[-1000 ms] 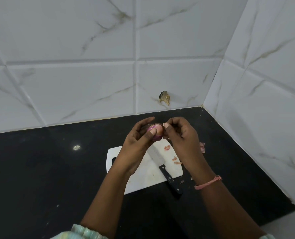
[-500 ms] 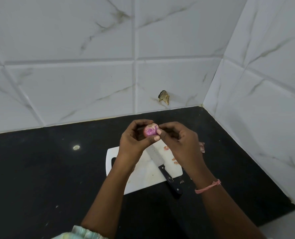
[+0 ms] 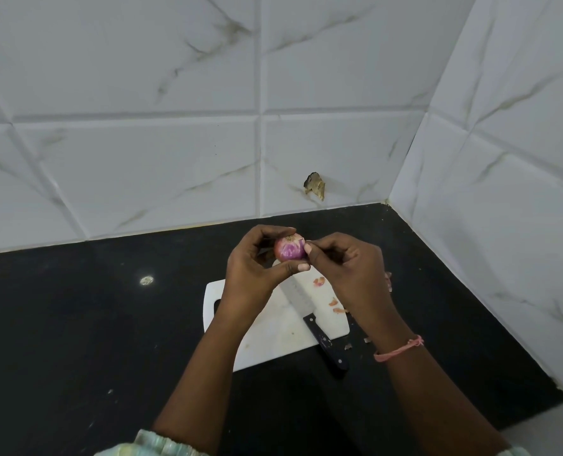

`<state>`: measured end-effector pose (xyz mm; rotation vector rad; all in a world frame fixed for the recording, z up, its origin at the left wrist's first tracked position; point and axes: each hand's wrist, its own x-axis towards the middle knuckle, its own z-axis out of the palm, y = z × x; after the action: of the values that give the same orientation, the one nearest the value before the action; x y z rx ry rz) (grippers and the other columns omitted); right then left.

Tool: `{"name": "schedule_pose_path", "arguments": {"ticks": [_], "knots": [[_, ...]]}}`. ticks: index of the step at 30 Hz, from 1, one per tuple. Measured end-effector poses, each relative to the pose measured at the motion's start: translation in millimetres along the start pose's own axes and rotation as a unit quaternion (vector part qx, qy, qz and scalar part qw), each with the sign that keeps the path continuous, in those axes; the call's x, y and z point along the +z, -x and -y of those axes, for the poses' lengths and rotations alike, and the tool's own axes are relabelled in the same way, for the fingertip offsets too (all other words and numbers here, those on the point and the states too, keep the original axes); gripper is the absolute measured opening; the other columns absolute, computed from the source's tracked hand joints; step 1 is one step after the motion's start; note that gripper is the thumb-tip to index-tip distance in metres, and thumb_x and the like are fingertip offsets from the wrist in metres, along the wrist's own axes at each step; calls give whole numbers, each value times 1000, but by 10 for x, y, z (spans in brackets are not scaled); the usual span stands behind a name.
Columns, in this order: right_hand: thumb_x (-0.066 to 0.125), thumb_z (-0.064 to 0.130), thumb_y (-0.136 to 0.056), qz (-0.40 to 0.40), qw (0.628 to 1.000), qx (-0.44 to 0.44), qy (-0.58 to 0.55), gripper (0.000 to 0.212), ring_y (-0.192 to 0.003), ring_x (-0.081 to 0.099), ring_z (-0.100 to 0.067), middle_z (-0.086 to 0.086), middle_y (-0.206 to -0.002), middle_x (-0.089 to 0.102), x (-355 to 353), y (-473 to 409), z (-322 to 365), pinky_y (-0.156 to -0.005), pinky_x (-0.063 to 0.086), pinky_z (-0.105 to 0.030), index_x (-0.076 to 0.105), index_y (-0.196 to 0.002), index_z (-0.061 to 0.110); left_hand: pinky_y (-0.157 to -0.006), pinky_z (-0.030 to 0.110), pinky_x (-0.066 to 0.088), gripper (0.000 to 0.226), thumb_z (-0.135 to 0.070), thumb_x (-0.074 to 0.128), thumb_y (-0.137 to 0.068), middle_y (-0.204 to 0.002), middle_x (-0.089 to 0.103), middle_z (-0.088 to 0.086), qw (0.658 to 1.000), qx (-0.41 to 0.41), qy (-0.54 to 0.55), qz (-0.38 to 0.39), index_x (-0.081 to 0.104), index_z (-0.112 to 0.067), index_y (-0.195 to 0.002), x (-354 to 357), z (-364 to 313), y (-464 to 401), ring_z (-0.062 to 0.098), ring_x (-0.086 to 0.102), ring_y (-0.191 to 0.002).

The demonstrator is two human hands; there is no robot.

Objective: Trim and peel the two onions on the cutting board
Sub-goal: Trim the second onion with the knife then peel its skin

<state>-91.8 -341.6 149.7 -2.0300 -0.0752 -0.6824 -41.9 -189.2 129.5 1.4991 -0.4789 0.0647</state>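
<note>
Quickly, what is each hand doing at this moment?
Left hand: holds the onion.
Right hand: pinches the onion's skin at its edge.

Hands: 2. Left hand (image 3: 253, 268) at 9 o'clock of the onion, right hand (image 3: 349, 271) at 3 o'clock of it.
Onions: 1 in view. The onion (image 3: 290, 247) is gripped by the left hand's fingers, and the right hand pinches at its 3 o'clock edge. A second onion cannot be told apart.
Cutting boards: 1, white cutting board (image 3: 273, 343), at 6 o'clock of the onion.
Knives: 1, knife (image 3: 313, 327), blade on the board, black handle over its 5 o'clock edge.
Peel scraps on board: 3 counted, pink peel scraps (image 3: 319, 282).
Wristbands: 1, pink wristband (image 3: 398, 349), right wrist.
</note>
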Motion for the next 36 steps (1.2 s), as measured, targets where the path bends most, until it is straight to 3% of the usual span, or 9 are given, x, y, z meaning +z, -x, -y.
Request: {"name": "schedule_pose_path", "arguments": {"ticks": [4,9,13,17,23,28,36], "knots": [[73,10,-85,-28,1000,3,-14,7,-75,68,0,17,-78,69,41,5,3,-66,50,-7,75,-89,15,-85,19,55,49,-26,86,-61,-106,73,-11,1000,-5,12,-1,67,-23,-106,2,-26,1,8,68,-104],[73,11,-85,-36,999,27,-20,6,-76,68,-1,15,-78,69,60,19,12,-65,50,-8,73,-87,17,-92,29,57,50,-20,88,-65,-112,72,-4,1000,-14,0,-7,68,-17,-111,-13,20,5,16,68,-108],[69,12,-88,-60,995,65,-49,7,-76,68,-4,11,-80,71,56,16,-6,-65,51,-10,71,-87,18,-93,29,57,50,-19,86,-65,-113,72,-1,1000,-21,22,-5,67,-16,-111,-16,-2,5,16,68,-108],[71,14,-87,8,996,52,-73,13,-88,69,-3,13,-92,71,30,16,0,-74,53,-13,70,-96,23,-91,28,57,49,-18,87,-65,-112,72,-2,1000,-16,5,-13,67,-16,-110,-13,0,0,15,69,-107],[70,10,-88,19,999,19,-41,11,-87,68,-3,11,-89,71,35,27,-33,-74,53,-14,70,-94,19,-93,32,58,49,-21,90,-65,-112,72,-6,999,10,-49,-20,67,-22,-108,-5,11,2,14,68,-108],[69,11,-89,19,999,-20,32,6,-85,65,1,17,-85,66,25,-1,-19,-72,51,-9,70,-94,14,-90,25,57,49,-16,91,-66,-111,71,-7,996,35,-83,-24,67,-21,-109,2,5,0,9,68,-105],[61,15,-94,47,995,-15,85,4,-88,60,-2,11,-88,61,78,-5,16,-65,51,-10,61,-98,15,-86,21,56,45,-6,86,-74,-111,71,-6,1000,-2,-25,-5,65,-20,-111,-6,-12,18,13,68,-106]]}}
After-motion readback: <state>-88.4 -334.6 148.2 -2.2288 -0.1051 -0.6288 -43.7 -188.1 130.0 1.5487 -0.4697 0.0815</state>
